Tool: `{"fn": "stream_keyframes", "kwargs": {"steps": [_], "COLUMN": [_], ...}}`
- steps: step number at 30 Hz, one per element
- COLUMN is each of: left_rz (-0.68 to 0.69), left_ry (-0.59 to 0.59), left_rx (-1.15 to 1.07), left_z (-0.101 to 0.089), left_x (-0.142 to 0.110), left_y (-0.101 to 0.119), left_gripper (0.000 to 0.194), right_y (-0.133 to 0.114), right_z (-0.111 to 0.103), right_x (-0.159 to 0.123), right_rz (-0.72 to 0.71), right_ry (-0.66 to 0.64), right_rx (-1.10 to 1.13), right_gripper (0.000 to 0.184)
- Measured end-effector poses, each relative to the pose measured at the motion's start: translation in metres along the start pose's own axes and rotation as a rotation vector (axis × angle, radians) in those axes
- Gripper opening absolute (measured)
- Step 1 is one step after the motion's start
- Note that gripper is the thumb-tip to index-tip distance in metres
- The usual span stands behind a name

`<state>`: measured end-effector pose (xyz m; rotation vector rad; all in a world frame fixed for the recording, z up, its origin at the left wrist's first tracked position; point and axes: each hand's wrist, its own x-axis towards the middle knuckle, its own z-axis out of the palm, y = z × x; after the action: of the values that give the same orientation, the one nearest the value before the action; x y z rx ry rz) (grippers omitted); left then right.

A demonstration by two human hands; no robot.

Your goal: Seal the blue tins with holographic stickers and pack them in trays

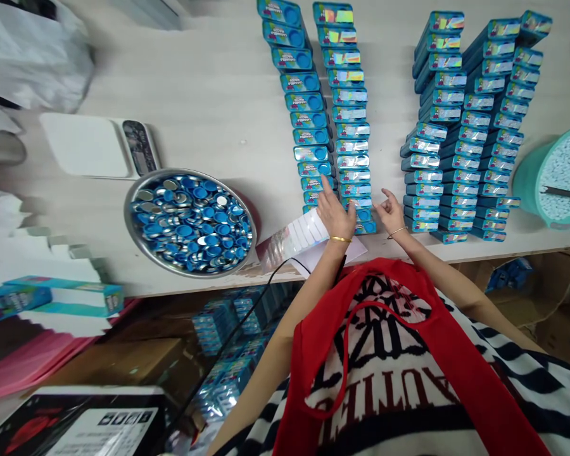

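Observation:
My left hand (336, 212) is over the near end of two rows of small blue candy tins (306, 120), its index finger stretched out against one tin and its thumb apart. Under its palm side lies a sheet of labels (292, 242), overlapping a paler sheet at the table edge. Just right of the second row of tins (351, 114), my right hand (390, 212) hovers with thumb and index finger bent and a gap between them. I make out nothing in it. Shiny labels show on the ends of the second row's tins.
A metal bowl (129, 221) of round blue-and-silver caps stands left, near a white kitchen scale (85, 145). Further right are three rows of tins (470, 133) and a teal tub (527, 180) of white pellets. A black cable (247, 313) hangs over the front edge.

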<state>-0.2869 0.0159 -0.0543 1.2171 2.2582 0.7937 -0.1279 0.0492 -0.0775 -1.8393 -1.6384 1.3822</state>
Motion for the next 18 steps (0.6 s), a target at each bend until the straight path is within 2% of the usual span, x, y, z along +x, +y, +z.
{"fn": "stream_keyframes", "kwargs": {"steps": [4, 8, 9, 11, 13, 15, 16, 18], "left_rz": [-0.014, 0.006, 0.004, 0.013, 0.058, 0.116, 0.125, 0.063], "left_ry": [0.042, 0.114, 0.115, 0.117, 0.111, 0.065, 0.024, -0.072], "left_rx": [0.089, 0.112, 0.11, 0.089, 0.01, -0.167, -0.29, -0.545], "left_z": [0.001, 0.007, 0.006, -0.003, -0.018, -0.037, -0.045, -0.055], "left_x": [0.0, 0.005, 0.007, 0.01, 0.009, 0.004, 0.0, -0.01], "left_y": [-0.003, -0.011, -0.013, -0.011, -0.003, 0.009, 0.015, 0.024], "left_gripper": [0.1, 0.105, 0.104, 0.091, 0.064, 0.038, 0.032, 0.03], "right_y": [0.004, 0.003, 0.002, -0.002, -0.008, -0.016, -0.02, -0.029], "right_z": [0.002, -0.003, -0.006, -0.012, -0.018, -0.024, -0.026, -0.03], "right_x": [-0.012, -0.01, -0.007, -0.002, 0.001, 0.0, -0.003, -0.011], "right_rz": [-0.095, -0.096, -0.096, -0.103, -0.113, -0.088, -0.053, 0.032], "right_ry": [-0.08, -0.249, -0.268, -0.217, -0.087, 0.0, -0.004, -0.094], "right_rx": [0.019, -0.27, -0.356, -0.425, -0.312, -0.082, 0.04, 0.232], "right_gripper": [0.053, 0.051, 0.051, 0.051, 0.052, 0.059, 0.066, 0.08]}}
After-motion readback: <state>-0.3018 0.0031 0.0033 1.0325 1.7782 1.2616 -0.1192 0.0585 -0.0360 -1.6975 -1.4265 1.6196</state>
